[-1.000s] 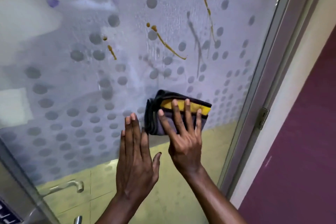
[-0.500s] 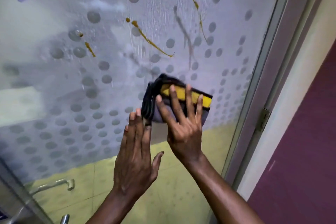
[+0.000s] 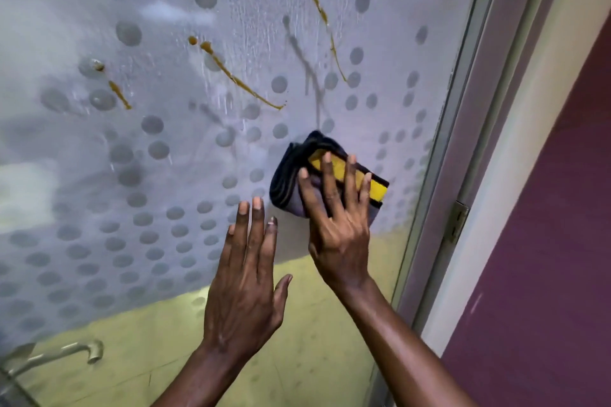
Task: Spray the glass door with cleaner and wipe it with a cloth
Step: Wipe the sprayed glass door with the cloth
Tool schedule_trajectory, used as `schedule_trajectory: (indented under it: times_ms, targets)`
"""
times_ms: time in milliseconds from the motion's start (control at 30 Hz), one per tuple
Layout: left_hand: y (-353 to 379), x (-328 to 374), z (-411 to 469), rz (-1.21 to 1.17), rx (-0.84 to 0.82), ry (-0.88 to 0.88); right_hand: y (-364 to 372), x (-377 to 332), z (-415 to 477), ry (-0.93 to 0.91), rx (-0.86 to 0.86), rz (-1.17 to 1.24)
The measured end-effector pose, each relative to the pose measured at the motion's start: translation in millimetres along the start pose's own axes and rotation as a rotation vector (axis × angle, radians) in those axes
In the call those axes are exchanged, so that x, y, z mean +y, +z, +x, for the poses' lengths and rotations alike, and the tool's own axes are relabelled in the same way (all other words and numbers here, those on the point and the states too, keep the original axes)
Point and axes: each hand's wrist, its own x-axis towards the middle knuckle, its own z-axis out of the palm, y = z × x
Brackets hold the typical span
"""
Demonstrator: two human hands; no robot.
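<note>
A frosted glass door (image 3: 172, 149) patterned with grey dots fills most of the view, its lower strip clear and showing a yellowish tiled floor behind it. Several thin brown streaks (image 3: 238, 79) run diagonally down the wet upper glass, above and to the left of the hands, with fine trails of liquid around them. A metal door frame (image 3: 463, 129) runs along the glass's right edge, carrying a small hinge (image 3: 455, 221), and beyond it are a cream strip of wall and a maroon wall (image 3: 545, 241). A metal handle (image 3: 76, 352) shows at the lower left. The right hand (image 3: 337, 221) lies flat with fingers spread, pressing a folded cloth (image 3: 310, 175), dark grey with a yellow band, against the glass just below the streaks; the palm pins it rather than gripping it. The left hand (image 3: 246, 281) is flat and open beside it, fingers together and pointing up, thumb out to the right, holding nothing; whether its palm touches the glass cannot be told. Its fingertips sit just left of the cloth's lower edge. Both forearms rise from the bottom of the view. Compared with half a second ago, the cloth and right hand sit a little closer to the door frame, and the brown streaks appear lower and nearer the cloth.
</note>
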Motion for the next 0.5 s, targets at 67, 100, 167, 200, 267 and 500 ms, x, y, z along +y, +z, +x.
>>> schedule_trajectory:
  times_ms: [67,100,167,200,267,500]
  targets:
    - [4,3,2,0.000,-0.020,-0.006,-5,24,-17,-0.061,-0.032,-0.078]
    - [5,3,3,0.010,-0.029,-0.013,-7,39,-19,-0.003,-0.007,-0.081]
    - [7,2,3,0.040,-0.039,-0.015,-9,65,-11,0.248,0.095,-0.010]
    - [8,2,3,0.042,-0.034,-0.016,-10,77,1,0.405,0.170,0.061]
    - [10,6,3,0.028,-0.012,-0.037,-13,93,35,0.693,0.313,0.210]
    - [21,22,12,0.028,0.013,-0.078,-6,34,35,0.172,0.134,0.105]
